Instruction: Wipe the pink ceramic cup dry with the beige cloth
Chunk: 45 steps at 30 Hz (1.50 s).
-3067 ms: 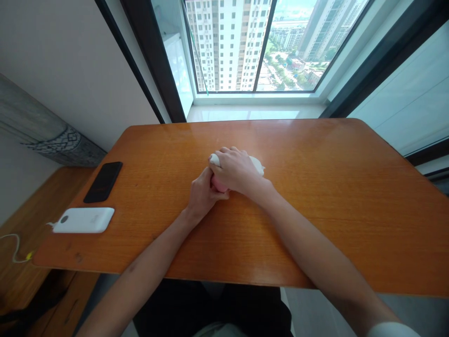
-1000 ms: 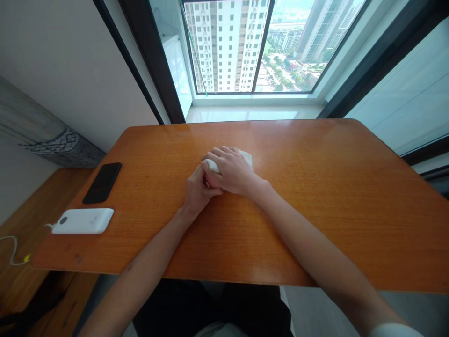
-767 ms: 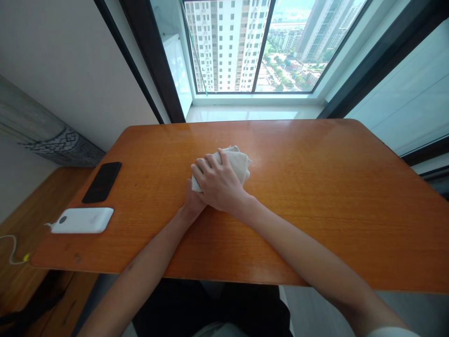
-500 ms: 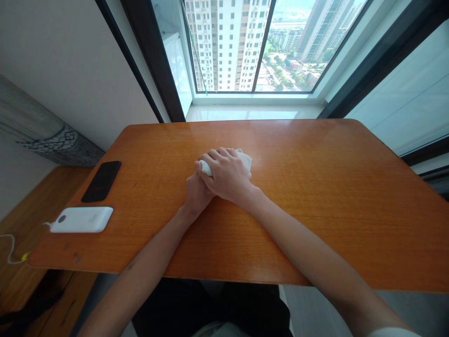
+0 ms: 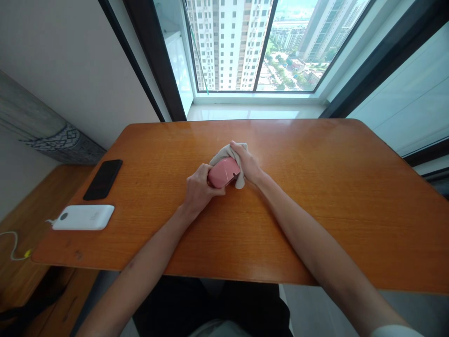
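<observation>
A glossy pink, rounded object shaped like a computer mouse [image 5: 223, 173] is held tilted just above the middle of the wooden table [image 5: 315, 201]. My left hand [image 5: 202, 185] grips it from the left, thumb along its near edge and fingers partly hidden behind. A small dark notch shows at its right end. Draped around its far and right sides is a pale grey cloth [image 5: 240, 180]. My right hand [image 5: 247, 164] pinches this cloth from the right, its thumb on top and most of its fingers hidden.
A black phone [image 5: 103, 179] and a white power bank [image 5: 84, 217] with a cable lie at the table's left side. Beyond the far edge is a window [image 5: 257, 47] with a pale sill. A patterned curtain [image 5: 56, 135] hangs at the left.
My right hand and the cloth have shifted off the top of the object to its far right side. The pink object, hidden before, now shows between my hands.
</observation>
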Motion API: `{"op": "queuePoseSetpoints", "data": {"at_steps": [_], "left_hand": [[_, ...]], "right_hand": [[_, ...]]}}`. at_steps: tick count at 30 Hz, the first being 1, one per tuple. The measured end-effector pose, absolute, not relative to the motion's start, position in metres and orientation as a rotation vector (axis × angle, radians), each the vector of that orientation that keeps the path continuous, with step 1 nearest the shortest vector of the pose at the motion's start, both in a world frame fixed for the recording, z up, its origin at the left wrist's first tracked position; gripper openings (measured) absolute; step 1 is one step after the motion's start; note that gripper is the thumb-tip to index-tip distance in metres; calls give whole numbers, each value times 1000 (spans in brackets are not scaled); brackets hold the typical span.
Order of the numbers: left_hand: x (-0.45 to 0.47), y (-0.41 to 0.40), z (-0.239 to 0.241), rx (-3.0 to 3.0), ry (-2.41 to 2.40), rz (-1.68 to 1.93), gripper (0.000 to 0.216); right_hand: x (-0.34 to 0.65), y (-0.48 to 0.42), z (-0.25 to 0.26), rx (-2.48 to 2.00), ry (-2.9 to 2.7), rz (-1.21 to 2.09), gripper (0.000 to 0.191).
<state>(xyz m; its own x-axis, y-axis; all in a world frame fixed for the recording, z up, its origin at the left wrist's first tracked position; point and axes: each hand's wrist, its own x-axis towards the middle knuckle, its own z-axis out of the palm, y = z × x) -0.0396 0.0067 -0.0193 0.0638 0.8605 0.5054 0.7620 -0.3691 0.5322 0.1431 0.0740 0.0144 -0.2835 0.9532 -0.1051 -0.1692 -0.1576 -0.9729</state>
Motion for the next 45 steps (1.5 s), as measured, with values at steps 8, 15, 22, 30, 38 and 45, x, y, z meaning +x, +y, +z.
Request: {"op": "queuePoseSetpoints", "data": {"at_steps": [8,15,22,30,38,45], "left_hand": [[-40,5,-17,2158,1717,1170,41],[-41,11,-22,2061,1623,1049,44],[-41,17,-31,2149,1545,1015,40],[-39,16,-36,2302,1457,903,33],[-35,13,-30,2120,1451,1058,37],[-30,11,-32,2045,1528,991,35]], "right_hand": [[141,83,-6,-953,-1023,1651,58],[139,74,35,-1164,-1702,1011,59],[123,47,61,-1389,-2130,381,51],[104,28,65,-1425,-2377,-6,51],[101,32,63,-1437,-2287,94,50],[122,54,55,-1255,-2065,499,61]]}}
